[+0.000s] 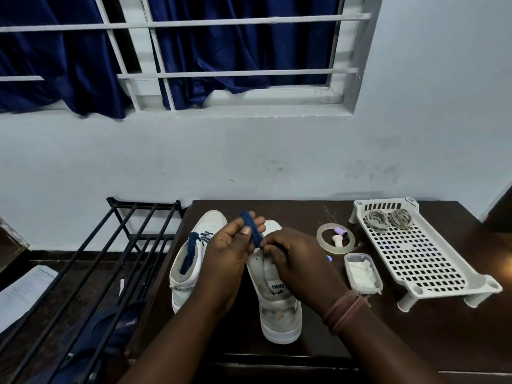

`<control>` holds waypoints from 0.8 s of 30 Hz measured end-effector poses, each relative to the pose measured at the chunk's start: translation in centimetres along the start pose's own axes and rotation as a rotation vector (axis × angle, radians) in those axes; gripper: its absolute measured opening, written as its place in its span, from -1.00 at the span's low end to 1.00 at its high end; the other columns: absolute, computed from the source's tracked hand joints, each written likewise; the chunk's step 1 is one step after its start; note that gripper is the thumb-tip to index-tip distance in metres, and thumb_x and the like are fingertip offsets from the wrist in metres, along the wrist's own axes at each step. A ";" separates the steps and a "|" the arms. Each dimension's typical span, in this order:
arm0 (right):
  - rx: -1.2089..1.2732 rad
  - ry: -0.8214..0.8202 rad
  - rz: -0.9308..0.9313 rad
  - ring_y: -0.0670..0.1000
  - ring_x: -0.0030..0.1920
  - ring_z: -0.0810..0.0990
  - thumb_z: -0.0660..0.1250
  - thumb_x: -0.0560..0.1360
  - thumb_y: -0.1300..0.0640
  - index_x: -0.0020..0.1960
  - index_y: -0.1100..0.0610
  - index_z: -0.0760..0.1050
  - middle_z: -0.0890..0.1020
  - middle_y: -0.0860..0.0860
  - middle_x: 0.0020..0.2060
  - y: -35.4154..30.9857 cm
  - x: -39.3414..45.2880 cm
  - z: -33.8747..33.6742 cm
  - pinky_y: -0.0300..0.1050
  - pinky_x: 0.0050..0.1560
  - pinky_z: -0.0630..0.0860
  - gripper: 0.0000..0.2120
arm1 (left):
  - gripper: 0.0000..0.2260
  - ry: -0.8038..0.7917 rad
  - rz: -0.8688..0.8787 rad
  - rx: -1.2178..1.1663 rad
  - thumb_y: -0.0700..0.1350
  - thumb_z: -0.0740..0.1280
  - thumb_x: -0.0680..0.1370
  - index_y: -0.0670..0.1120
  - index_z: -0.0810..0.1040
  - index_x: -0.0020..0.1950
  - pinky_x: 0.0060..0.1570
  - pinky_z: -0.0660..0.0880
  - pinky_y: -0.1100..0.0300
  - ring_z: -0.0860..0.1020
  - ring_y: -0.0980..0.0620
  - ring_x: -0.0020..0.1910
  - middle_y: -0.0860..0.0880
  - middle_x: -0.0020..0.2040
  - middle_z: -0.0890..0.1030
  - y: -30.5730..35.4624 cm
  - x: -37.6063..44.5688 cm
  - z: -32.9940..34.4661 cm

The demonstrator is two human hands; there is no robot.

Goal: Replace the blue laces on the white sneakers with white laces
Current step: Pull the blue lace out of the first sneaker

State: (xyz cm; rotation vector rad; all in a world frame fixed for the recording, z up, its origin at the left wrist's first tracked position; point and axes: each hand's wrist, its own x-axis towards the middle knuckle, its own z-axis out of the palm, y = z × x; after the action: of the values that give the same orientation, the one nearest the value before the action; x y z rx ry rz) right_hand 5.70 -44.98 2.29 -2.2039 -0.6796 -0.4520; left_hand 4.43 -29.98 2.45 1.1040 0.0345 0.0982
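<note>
Above the right sneaker (pixel 279 295), already stripped, a blue lace (pixel 252 228) is gripped by the left hand (pixel 230 245) and pinched by the right hand (pixel 291 253), seemingly for bundling, while white laces (pixel 388 218) wait on the tray (pixel 432 259).

Dim, cool indoor light falls evenly from above, leaving the dark table (pixel 415 342) and forearms murky, the pale wall (pixel 277 151) bluish and grainy, while wide-angle distortion bends the window bars (pixel 194 22) and frame edges.

Dark wooden table (pixel 360 342), two white sneakers (pixel 279 314), tape ring (pixel 322 243), plastic tub (pixel 363 273), perforated rack (pixel 421 253)
</note>
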 end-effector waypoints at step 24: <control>0.395 0.291 0.413 -0.09 -0.19 0.61 0.50 0.44 0.20 0.04 -0.01 0.62 0.61 -0.08 -0.11 -1.0 -0.5 2.9 -0.15 -0.09 0.59 -0.78 | -0.73 -0.005 0.015 0.170 -0.23 0.11 0.72 -0.11 0.61 0.18 -0.04 0.59 0.30 0.71 0.07 0.04 -0.03 0.02 0.75 -0.4 -1.5 2.0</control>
State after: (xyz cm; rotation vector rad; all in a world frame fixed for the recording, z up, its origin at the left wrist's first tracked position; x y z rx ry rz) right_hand 4.99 -42.33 0.74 -1.7911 -0.1320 -0.3747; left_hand 3.11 -32.04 2.95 1.2740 0.0304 0.1080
